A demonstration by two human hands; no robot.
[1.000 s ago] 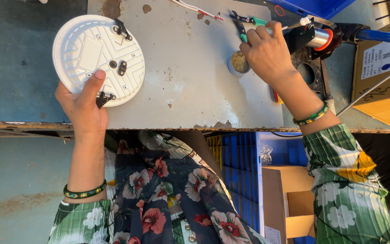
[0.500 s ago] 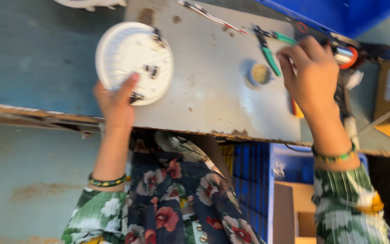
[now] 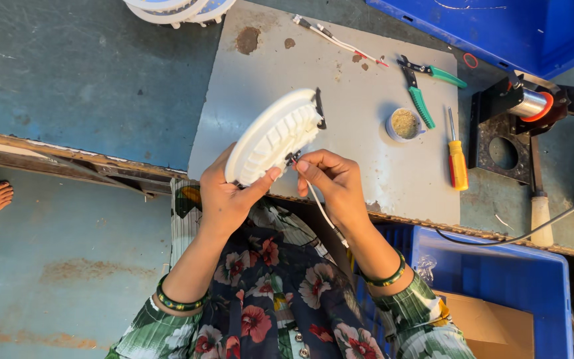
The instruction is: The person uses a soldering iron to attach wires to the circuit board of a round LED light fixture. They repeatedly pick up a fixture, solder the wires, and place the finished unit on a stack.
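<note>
The left hand [image 3: 224,199] grips the tilted white lamp housing [image 3: 274,136] above the tabletop [image 3: 367,133], while the right hand [image 3: 333,183] pinches its wire [image 3: 320,209] immediately right of that grip.

Even, bright daylight falls across the bench [image 3: 134,80], casting only short, soft shadows. Focus is sharp throughout, with mild glare on the grey metal plate [image 3: 367,153].
</note>
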